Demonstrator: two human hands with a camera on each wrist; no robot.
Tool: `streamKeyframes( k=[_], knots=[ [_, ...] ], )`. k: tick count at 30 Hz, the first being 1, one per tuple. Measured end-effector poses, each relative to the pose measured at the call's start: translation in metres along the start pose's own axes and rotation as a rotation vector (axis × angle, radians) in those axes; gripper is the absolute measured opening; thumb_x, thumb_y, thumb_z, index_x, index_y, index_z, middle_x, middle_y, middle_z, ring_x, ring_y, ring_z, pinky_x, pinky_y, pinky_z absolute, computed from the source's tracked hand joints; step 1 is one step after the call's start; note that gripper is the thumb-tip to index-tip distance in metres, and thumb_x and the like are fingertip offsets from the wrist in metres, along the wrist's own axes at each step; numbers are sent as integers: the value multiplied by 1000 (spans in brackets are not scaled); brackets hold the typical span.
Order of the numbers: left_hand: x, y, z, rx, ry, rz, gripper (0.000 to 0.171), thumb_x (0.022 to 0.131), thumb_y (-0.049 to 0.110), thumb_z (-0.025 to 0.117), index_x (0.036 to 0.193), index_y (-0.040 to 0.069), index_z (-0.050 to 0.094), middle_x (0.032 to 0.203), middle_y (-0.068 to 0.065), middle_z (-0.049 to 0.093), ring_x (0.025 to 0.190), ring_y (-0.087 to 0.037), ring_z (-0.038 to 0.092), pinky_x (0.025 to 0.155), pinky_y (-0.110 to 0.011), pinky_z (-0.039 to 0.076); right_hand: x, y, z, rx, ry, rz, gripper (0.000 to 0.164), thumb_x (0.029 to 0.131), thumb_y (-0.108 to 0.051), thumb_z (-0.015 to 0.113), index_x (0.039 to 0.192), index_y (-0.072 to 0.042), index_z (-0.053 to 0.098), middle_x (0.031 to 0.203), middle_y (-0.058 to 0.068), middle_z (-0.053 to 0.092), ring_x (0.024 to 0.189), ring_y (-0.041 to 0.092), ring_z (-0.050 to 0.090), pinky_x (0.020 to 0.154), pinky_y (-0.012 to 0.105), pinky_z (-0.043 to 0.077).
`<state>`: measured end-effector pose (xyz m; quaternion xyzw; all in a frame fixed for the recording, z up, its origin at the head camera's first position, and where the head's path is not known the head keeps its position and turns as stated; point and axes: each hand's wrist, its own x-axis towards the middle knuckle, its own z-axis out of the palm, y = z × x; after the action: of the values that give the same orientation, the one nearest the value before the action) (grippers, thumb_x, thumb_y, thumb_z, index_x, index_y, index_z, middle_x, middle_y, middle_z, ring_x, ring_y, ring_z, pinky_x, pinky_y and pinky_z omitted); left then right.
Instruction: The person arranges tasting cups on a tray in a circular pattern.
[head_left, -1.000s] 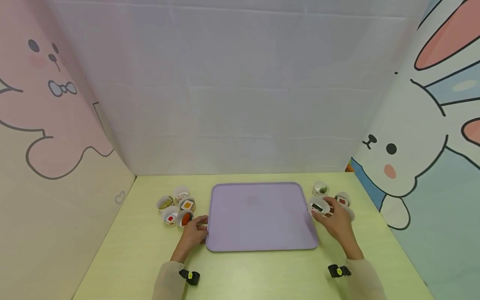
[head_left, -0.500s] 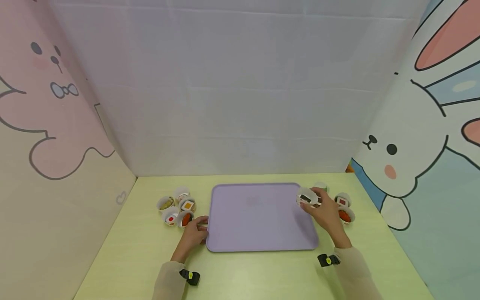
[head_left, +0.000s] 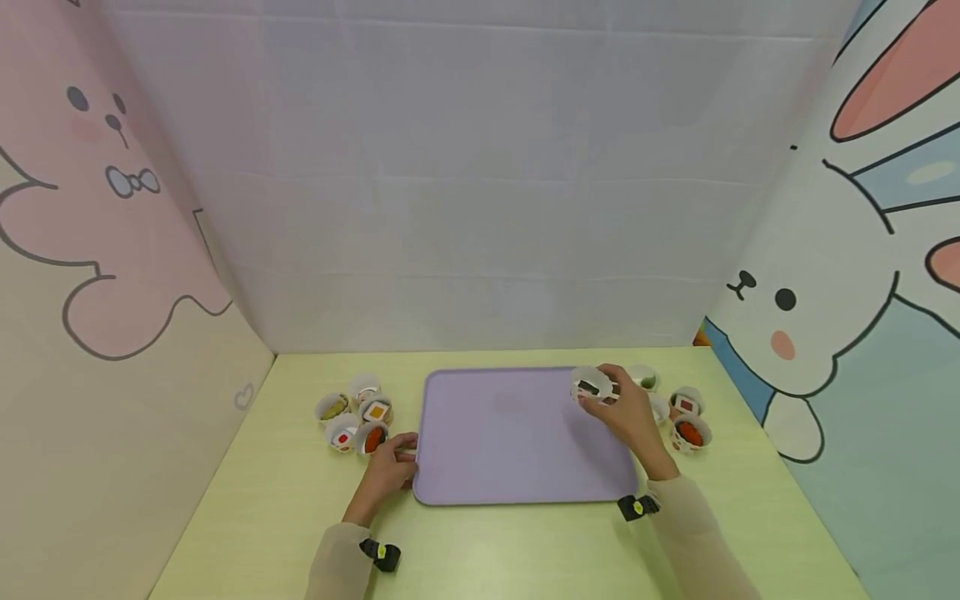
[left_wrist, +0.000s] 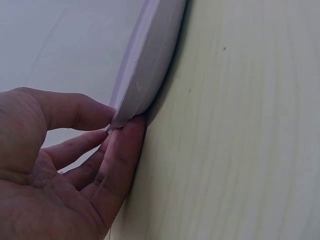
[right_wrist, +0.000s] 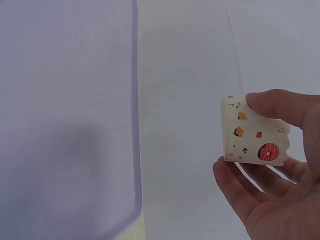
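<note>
My right hand (head_left: pixel 626 410) holds a small white paper baking cup (right_wrist: pixel 255 131) between thumb and fingers, raised above the right part of the lilac tray (head_left: pixel 517 450). Flowers and a red doughnut are printed on the cup's side. Something dark and white lies inside the cup; I cannot tell what. At the tray's left edge my left hand (head_left: pixel 390 467) pinches the rim, with the thumb on top and the fingers below, as the left wrist view shows. The tray lies on the pale yellow-green table (head_left: pixel 510 550).
Several filled paper cups stand together left of the tray, one with an orange-red filling (head_left: pixel 374 439) nearest my left hand. Right of the tray are more cups, among them one with a red filling (head_left: pixel 690 434). A white curtain (head_left: pixel 480 208) hangs behind the table.
My right hand has lifted the paper cup from the right-hand group and carried it leftward over the tray. The left hand stays at the tray's edge.
</note>
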<state>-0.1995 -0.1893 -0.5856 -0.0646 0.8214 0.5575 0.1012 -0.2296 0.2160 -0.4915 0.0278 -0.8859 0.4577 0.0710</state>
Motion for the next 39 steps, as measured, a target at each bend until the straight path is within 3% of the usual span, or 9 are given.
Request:
streamKeyframes(
  k=[13,20,27,39],
  knots=[
    [0,-1,1,4,5,1,54,80,-6,61,133,-1,55,123,-17,62,94,-21,61,58,-34,57,21,-17,30,42,-59,-26,61,82,-22,77,134,-10,50,127,20,60,113,38,63,90,48,55],
    [0,-2,1,-1,6,-2,54,80,-6,61,134,0,56,123,-17,61,94,-20,61,58,-34,58,36,-18,50,30,-41,-19,58,80,-22,79,130,-9,53,124,20,63,109,36,65,89,46,55],
    [-1,0,2,-10,4,4,54,80,-7,61,133,-1,55,123,-18,61,94,-22,60,58,-34,58,49,-17,69,16,-96,-16,62,80,-23,78,134,-12,51,128,17,61,110,34,64,89,44,55],
    [-1,-1,2,-18,9,9,54,79,-7,62,133,-1,56,122,-17,61,92,-20,61,58,-35,58,70,-14,92,27,-95,-22,62,79,-22,78,134,-10,53,127,16,62,103,30,63,84,41,54]
  ],
)
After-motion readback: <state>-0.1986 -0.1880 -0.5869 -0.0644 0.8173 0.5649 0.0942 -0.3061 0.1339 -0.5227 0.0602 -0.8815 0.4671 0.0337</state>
